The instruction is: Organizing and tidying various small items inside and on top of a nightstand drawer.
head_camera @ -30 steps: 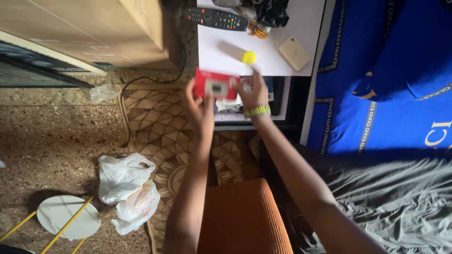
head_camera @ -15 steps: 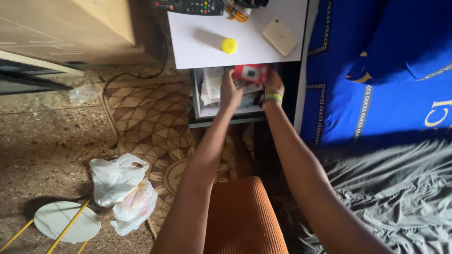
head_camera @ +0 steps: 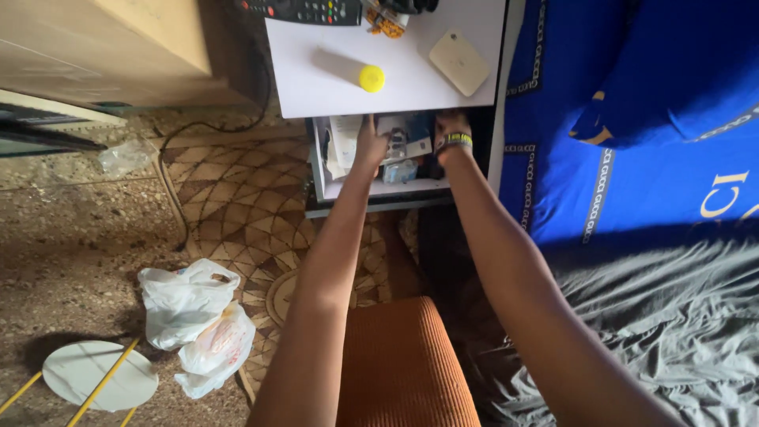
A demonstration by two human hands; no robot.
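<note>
My left hand point(head_camera: 368, 144) reaches into an open drawer point(head_camera: 379, 192) under a white tabletop point(head_camera: 411, 91). Its fingers are spread over papers point(head_camera: 344, 142) and small packets point(head_camera: 399, 170), and I see nothing held in it. My right hand point(head_camera: 449, 125), with a yellow-green band at the wrist, is at the drawer's right back corner. Its fingers are hidden under the tabletop's edge. No red box shows in this view.
On the tabletop lie a yellow-capped bottle point(head_camera: 352, 71), a beige flat case point(head_camera: 459, 62) and a black remote point(head_camera: 304, 9). An orange ribbed cushion point(head_camera: 407, 364) is below my arms. A blue bedspread point(head_camera: 632, 119) lies to the right, white plastic bags point(head_camera: 194, 316) on the floor to the left.
Both hands carried a red box from in front of the tabletop down into the drawer. It has gone out of sight under the tabletop, and the hands are deeper in the drawer.
</note>
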